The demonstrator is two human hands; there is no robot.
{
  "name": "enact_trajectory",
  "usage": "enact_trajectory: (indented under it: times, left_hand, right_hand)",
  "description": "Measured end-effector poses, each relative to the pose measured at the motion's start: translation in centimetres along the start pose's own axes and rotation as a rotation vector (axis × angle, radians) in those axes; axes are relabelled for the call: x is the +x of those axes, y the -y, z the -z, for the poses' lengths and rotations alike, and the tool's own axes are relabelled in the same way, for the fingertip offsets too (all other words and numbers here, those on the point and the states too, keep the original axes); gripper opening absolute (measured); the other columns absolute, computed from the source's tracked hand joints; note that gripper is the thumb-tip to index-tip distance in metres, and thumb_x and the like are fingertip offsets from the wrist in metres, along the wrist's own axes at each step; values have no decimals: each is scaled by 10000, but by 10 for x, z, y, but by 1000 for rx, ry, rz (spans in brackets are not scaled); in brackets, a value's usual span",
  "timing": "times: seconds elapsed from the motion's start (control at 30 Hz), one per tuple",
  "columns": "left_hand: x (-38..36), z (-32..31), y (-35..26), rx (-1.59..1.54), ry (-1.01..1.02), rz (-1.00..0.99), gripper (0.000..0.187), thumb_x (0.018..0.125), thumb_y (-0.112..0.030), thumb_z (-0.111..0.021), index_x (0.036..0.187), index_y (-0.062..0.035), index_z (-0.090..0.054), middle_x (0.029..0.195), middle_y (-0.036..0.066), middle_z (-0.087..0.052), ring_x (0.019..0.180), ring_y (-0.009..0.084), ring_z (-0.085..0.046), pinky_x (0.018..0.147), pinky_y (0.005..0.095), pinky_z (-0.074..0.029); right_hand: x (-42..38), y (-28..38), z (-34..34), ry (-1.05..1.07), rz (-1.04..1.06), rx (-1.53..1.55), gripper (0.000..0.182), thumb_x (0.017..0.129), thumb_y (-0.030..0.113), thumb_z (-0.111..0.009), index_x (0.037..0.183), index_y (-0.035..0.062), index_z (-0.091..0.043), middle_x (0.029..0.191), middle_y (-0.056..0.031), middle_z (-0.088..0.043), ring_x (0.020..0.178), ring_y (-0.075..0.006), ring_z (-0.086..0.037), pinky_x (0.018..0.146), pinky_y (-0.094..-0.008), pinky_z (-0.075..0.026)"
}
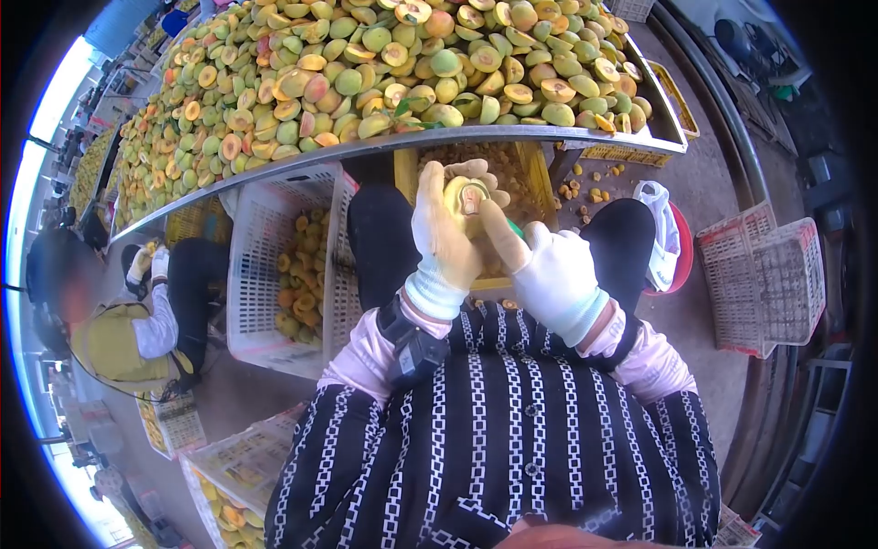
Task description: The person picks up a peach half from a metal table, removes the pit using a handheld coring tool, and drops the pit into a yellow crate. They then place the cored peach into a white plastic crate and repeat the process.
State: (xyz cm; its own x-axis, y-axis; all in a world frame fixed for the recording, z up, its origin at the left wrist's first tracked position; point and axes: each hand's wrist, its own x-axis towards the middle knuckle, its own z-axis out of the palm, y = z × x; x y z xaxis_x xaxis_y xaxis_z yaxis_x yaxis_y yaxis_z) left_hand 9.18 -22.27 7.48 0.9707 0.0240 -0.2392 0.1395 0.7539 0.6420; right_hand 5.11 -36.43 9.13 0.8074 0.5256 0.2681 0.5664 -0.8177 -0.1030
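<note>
Head view showed the left hand [443,240] cupped and clamped around a halved peach [465,195] above the lap, the right hand [552,274] closed on a green-handled tool, thumb pressing at the pit — light, soft, juicy fruit, likely slippery and easily bruised, best cradled by its skin. A white crate [265,265] held peach pieces, and the counter [512,134] carried heaped halves.

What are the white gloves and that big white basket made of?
The gloves, left and right, look like knitted fabric: soft, matte, with ribbed cuffs, and stained yellowish at the fingers. The left holds a peach half; the right works on it with a green-handled tool. The basket looks like hard plastic: stiff moulded lattice walls, dull white.
</note>
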Motion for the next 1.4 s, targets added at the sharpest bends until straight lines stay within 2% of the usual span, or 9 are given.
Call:
enact_trajectory:
  times: [0.2,0.27,0.4,0.6,0.8,0.93,1.03,1.13,1.4]
  left_hand:
    - [7,9,5,82,-53,-160,479,971,-453,-368,952,-30,-593,841,85,-619,669,215,-628,615,308,-534]
    - [9,8,-3,275,-3,-251,493,974,-450,-368,933,-8,-582,830,92,-616,672,209,-626,621,303,-539]
    - [7,4,-14,110,-22,-76,478,978,-412,-374,920,18,-574,790,104,-610,649,203,-617,621,309,-551]
    - [11,14,-10,316,-45,-192,487,984,-407,-363,917,25,-578,771,110,-612,611,211,-609,611,314,-550]
    - [16,23,-21,288,41,66,496,987,-392,-368,879,34,-598,774,120,-625,649,207,-617,600,292,-522]
    - [37,47,-12,478,164,235,521,987,-426,-364,965,45,-585,772,123,-627,690,195,-613,660,282,-514]
    - [37,48,-10,314,151,68,537,996,-429,-338,1010,49,-582,860,134,-638,770,203,-628,706,290,-515]
    - [34,46,9,538,120,-512,501,991,-404,-370,1041,48,-580,920,156,-651,775,245,-646,721,319,-532]
    - [31,45,23,79,-105,-9,381,976,-300,-441,957,45,-600,897,158,-644,721,214,-641,578,338,-552]
  right_hand:
    - [3,12,-13,13,-3,111,777,751,177,-642,1448,153,-299,754,-105,-545,539,-261,-566,487,-397,-464]
    - [5,13,-18,-110,9,128,703,734,106,-651,1390,106,-397,733,-118,-562,514,-287,-577,461,-398,-463]
    - [9,12,-20,-77,41,79,667,740,92,-633,1371,80,-418,710,-107,-554,503,-283,-571,454,-393,-462]
    - [11,11,-22,-20,11,281,675,753,72,-607,1393,79,-393,695,-122,-557,515,-292,-576,479,-389,-478]
    - [4,6,-41,-17,55,289,779,742,134,-656,1438,117,-305,713,-118,-558,532,-282,-578,472,-393,-480]
    - [3,2,-47,102,10,642,771,785,106,-621,1456,111,-241,815,-163,-616,668,-352,-625,590,-411,-505]
    - [13,-5,-49,67,-34,660,678,803,59,-604,1416,123,-322,879,-183,-643,756,-381,-642,655,-418,-516]
    - [19,-7,-53,-26,-88,675,608,819,78,-623,1375,131,-383,893,-206,-648,766,-391,-647,663,-417,-524]
    - [23,-8,-44,385,-177,299,334,856,258,-593,1045,18,-458,706,-187,-630,648,-386,-625,579,-447,-497]
